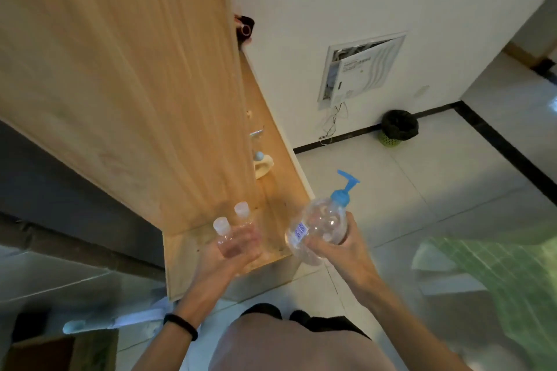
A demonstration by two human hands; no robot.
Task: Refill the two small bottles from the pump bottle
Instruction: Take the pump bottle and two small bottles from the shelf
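My left hand (232, 253) grips two small clear bottles (233, 235) side by side, their white caps pointing up and away from me. The large clear pump bottle (316, 226), with a blue pump head and a barcode label, is held by my right hand (337, 245) around its lower body. The pump spout points up to the left. Both hands hover just above the near end of a light wooden shelf surface (277, 208).
A tall wooden cabinet panel (135, 84) rises on the left. Small items, one a cream holder (263, 167), stand further along the shelf. A bin with a black bag (399, 128) sits by the white wall. A green patterned sheet (497, 274) lies on the tiled floor at right.
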